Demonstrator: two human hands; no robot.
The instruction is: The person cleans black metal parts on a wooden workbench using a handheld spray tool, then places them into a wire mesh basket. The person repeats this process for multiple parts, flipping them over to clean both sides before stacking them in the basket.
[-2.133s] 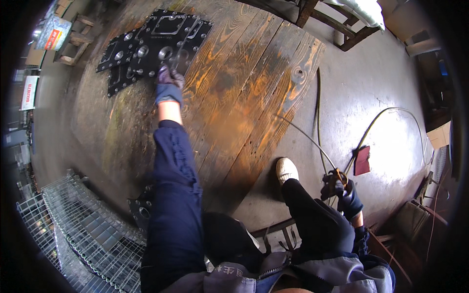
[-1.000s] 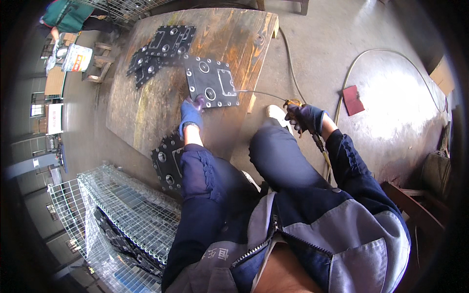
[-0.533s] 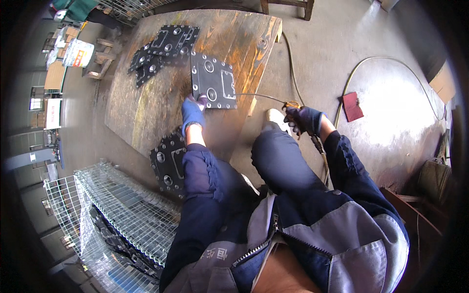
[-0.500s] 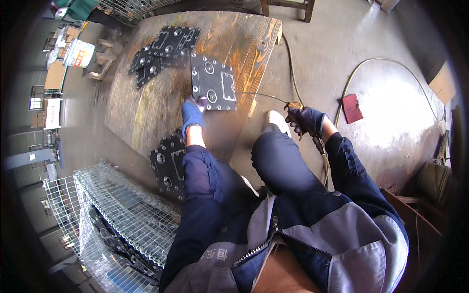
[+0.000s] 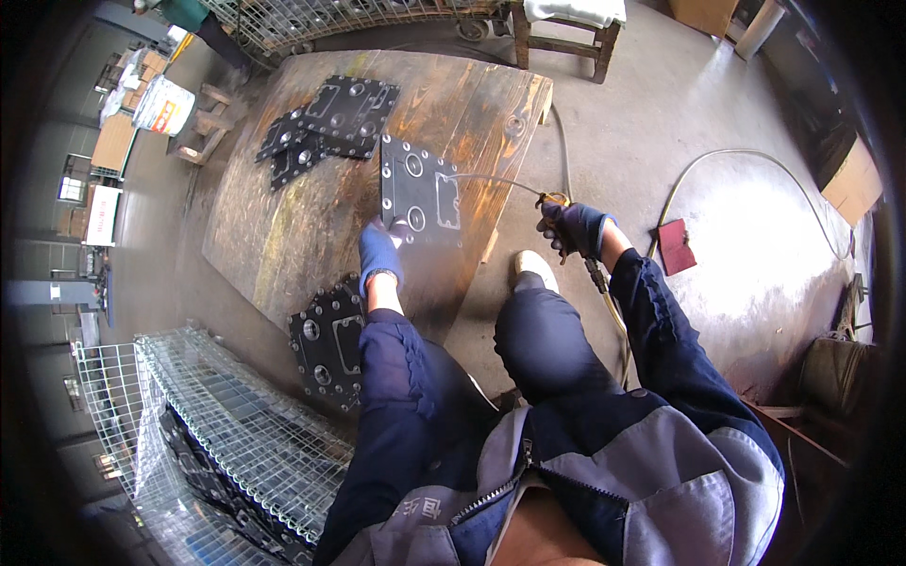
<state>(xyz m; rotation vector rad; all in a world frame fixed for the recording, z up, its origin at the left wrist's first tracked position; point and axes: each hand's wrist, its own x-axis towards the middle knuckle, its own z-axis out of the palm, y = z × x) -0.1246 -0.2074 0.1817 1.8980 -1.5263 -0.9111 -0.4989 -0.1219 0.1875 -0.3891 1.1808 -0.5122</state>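
Observation:
My left hand, in a blue glove, grips the near left edge of a black metal plate with holes round its rim, two rings and a pale outlined recess. The plate is tilted up above the wooden table. In my dark-gloved right hand is an air blow gun with an orange body. Its long thin nozzle reaches left, its tip over the far corner of the recess. My right fingers are wrapped round the gun's handle. Several similar plates lie overlapping at the table's far left; another plate lies near my left forearm.
The wooden table has a worn, stained top. At lower left stands a wire mesh cage with black plates inside. A hose loops over the floor beside a dark red cloth. A wooden stool stands at the back.
The nozzle tip has shifted from the plate's right edge to the far corner of its recess. The whole view has moved slightly. Both hands keep their holds.

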